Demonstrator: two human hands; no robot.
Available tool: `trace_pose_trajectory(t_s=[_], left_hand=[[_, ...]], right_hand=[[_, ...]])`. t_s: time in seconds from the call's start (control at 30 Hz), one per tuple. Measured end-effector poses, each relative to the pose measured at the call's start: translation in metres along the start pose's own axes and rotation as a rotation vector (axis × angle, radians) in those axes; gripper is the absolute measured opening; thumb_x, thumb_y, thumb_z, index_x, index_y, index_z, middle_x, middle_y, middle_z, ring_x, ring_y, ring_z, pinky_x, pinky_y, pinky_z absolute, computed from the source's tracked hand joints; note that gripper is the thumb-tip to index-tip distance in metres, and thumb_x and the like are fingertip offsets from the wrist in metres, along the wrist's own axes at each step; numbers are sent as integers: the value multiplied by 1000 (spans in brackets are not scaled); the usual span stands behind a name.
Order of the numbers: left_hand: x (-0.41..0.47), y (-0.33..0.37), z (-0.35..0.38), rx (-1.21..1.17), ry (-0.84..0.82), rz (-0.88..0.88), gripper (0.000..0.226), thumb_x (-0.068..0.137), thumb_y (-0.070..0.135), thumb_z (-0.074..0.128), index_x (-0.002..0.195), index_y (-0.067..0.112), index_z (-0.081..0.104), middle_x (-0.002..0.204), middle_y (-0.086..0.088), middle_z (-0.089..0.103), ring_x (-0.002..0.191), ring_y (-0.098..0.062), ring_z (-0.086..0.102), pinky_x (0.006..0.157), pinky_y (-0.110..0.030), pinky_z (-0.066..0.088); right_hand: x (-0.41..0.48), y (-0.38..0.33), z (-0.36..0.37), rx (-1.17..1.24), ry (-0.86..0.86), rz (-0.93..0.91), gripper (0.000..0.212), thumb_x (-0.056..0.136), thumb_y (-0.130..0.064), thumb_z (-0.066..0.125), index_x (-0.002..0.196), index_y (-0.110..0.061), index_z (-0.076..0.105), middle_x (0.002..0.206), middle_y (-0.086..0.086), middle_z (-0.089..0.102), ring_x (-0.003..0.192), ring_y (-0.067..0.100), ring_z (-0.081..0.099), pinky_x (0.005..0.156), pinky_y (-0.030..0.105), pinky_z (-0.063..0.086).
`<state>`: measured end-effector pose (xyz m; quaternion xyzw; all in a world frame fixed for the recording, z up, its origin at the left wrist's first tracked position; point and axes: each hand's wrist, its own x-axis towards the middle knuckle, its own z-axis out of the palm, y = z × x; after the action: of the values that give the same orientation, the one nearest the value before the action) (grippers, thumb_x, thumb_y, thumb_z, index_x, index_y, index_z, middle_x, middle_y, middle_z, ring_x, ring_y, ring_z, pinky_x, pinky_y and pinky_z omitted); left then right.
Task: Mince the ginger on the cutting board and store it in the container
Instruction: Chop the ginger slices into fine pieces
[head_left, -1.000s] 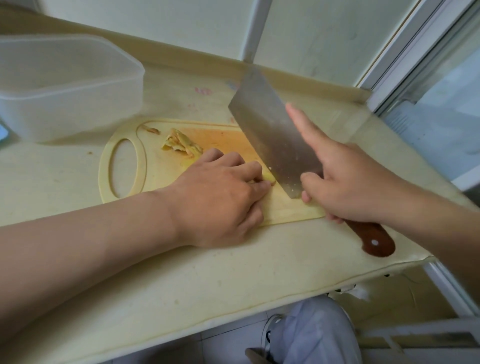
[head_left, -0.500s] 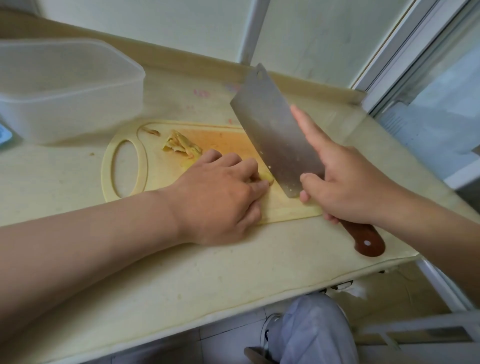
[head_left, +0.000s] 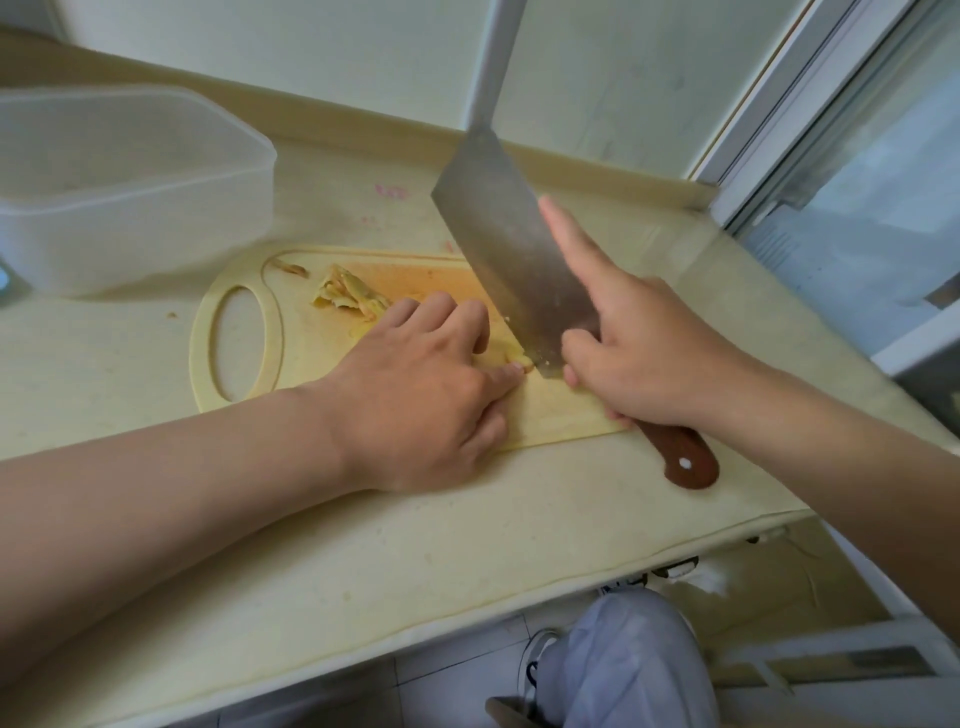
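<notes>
Steel cleaver (head_left: 509, 260) gripped in right hand (head_left: 649, 364); edge meets ginger (head_left: 511, 357) under left hand (head_left: 421, 395), fingers (head_left: 467, 325) curled (near board (head_left: 311, 364) edge).

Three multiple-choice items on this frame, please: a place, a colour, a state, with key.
1. Where is the container? A: on the counter, left of the cutting board. B: on the cutting board. C: on the floor.
2. The cleaver's handle colour? A: black. B: white. C: reddish-brown.
3. What does the left hand do? A: rests off the board. B: holds the ginger down. C: lifts the container.
Key: 1 A, it stands beyond the board's handle hole. 2 C, seen behind the right hand. 3 B, curled fingers press ginger beside the blade.
</notes>
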<state>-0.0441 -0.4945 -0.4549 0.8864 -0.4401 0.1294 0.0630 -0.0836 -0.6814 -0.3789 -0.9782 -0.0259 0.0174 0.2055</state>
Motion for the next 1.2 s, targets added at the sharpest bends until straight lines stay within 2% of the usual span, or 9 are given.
trace_pose_trajectory(t_s=[0.1, 0.23, 0.4, 0.6, 0.73, 0.87, 1.1, 1.2], left_hand=[[0, 1, 0, -3, 0, -14, 72, 88, 54, 9, 132, 33, 61, 107, -8, 47, 96, -29, 43, 88, -42, 36], [0, 2, 0, -13, 5, -23, 71, 88, 55, 9, 133, 34, 60, 106, -6, 45, 95, -28, 42, 86, -41, 35], [1, 1, 0, -15, 8, -15, 68, 90, 54, 13, 133, 33, 61, 101, -7, 46, 90, -30, 43, 82, -41, 37], [-2, 0, 1, 18, 45, -5, 62, 92, 51, 20, 122, 29, 69, 99, -8, 49, 87, -30, 44, 80, -41, 39], [-2, 2, -1, 7, 22, -34, 67, 89, 54, 13, 126, 34, 64, 101, -6, 46, 90, -28, 42, 83, -41, 38], [-1, 3, -2, 11, 10, -52, 69, 87, 54, 9, 129, 37, 61, 104, -5, 44, 92, -26, 40, 84, -40, 35], [-1, 2, 0, -5, 23, -49, 68, 89, 54, 10, 128, 36, 63, 101, -5, 43, 91, -27, 39, 83, -41, 37], [0, 2, 0, 9, 22, -52, 67, 88, 54, 11, 126, 36, 63, 100, -5, 43, 90, -27, 38, 82, -40, 35]], right_hand=[[-17, 6, -1, 1, 7, 19, 100, 97, -6, 47, 151, -69, -7, 72, 17, 72, 47, 29, 65, 53, 45, 61], [-10, 1, -8, -70, -77, 15, 101, 94, -5, 47, 151, -71, -4, 72, 11, 72, 44, 24, 65, 48, 40, 61], [27, -18, -9, -142, -182, 24, 103, 89, -2, 47, 156, -62, -2, 79, 9, 71, 42, 26, 65, 44, 47, 60], [26, -14, 0, -4, -90, 61, 102, 89, -2, 47, 156, -63, -1, 77, 13, 72, 45, 29, 66, 43, 44, 60], [12, -5, 7, 143, 16, 96, 100, 93, -4, 46, 154, -67, -3, 78, 15, 72, 45, 29, 64, 43, 39, 58], [-1, -1, 10, 101, 63, 54, 101, 93, -5, 47, 153, -67, -6, 75, 17, 72, 49, 31, 67, 49, 40, 61], [-19, 2, -8, 4, -94, 71, 100, 97, -7, 47, 149, -72, -7, 74, 12, 73, 46, 24, 67, 49, 40, 61], [-10, -3, -12, -62, -157, 86, 101, 94, -6, 48, 151, -71, -5, 75, 8, 72, 45, 25, 67, 49, 45, 62]])
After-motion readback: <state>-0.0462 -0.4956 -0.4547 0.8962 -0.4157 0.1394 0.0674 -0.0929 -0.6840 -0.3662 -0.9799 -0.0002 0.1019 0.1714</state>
